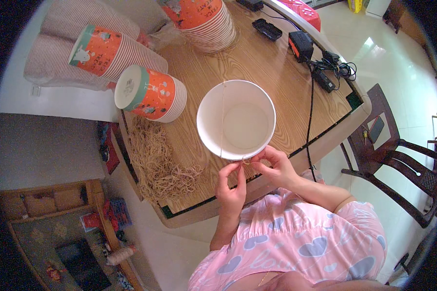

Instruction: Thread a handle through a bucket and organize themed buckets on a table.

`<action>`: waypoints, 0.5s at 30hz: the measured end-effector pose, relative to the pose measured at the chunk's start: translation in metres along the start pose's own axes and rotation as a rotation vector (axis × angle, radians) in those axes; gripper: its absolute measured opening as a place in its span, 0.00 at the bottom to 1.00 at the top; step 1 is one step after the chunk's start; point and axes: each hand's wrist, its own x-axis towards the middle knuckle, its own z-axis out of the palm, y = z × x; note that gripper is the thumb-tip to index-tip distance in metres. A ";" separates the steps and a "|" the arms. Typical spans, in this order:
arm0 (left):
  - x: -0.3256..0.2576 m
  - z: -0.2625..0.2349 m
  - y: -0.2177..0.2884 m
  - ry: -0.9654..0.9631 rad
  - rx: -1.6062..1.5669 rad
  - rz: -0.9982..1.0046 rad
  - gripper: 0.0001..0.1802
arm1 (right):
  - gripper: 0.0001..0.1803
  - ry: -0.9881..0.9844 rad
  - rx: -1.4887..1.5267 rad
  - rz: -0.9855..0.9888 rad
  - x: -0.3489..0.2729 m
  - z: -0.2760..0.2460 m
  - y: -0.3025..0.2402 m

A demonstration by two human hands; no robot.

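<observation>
A white paper bucket [236, 119] stands upright and open on the wooden table [272, 68], close to the table's near edge and just in front of the person. A thin string [223, 119] runs straight across its mouth from the far rim to the near rim, left of centre.

At the bucket's six o'clock both hands meet at the rim. The left hand [232, 186] has thumb and forefinger pinched together on the string's near end, the other fingers curled. The right hand [272, 165] pinches the same spot from the other side, fingertips narrow and touching the rim. The two hands nearly touch each other.

At the bucket's nine to ten o'clock a stack of paper buckets [153, 93] lies on its side, white bottom facing the camera, the outer wall orange with a green band and small cartoon figures. A longer lying stack [111, 53] of the same print sits further out at ten o'clock, beside pale wrapped stacks [63, 43]. At twelve o'clock an upright stack [204, 22] shows orange walls with white lettering.

At seven to eight o'clock a loose heap of tan strings [158, 157] covers the table's left edge.

At one to two o'clock lie a black tray-like box [267, 29], a black and orange charger [301, 45] and tangled black cables [332, 70]. A dark wooden chair [398, 160] stands at three o'clock on the pale floor.
</observation>
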 end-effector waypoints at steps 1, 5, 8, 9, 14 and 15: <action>0.001 0.001 0.001 0.078 -0.019 -0.045 0.11 | 0.04 0.000 0.004 -0.001 0.000 0.000 0.000; 0.011 -0.002 0.003 -0.003 0.077 0.068 0.10 | 0.04 -0.011 0.035 0.050 -0.001 -0.002 0.002; 0.014 -0.003 0.005 -0.031 0.098 0.060 0.09 | 0.05 -0.036 -0.009 0.082 -0.001 -0.003 -0.001; 0.013 -0.003 0.005 -0.030 0.099 0.060 0.09 | 0.05 -0.038 -0.008 0.082 -0.002 -0.002 0.000; 0.010 -0.007 0.007 -0.067 0.061 0.058 0.08 | 0.11 0.021 0.246 0.182 0.000 0.005 -0.007; 0.010 -0.006 0.007 -0.069 0.059 0.057 0.08 | 0.11 0.024 0.246 0.183 0.001 0.003 -0.006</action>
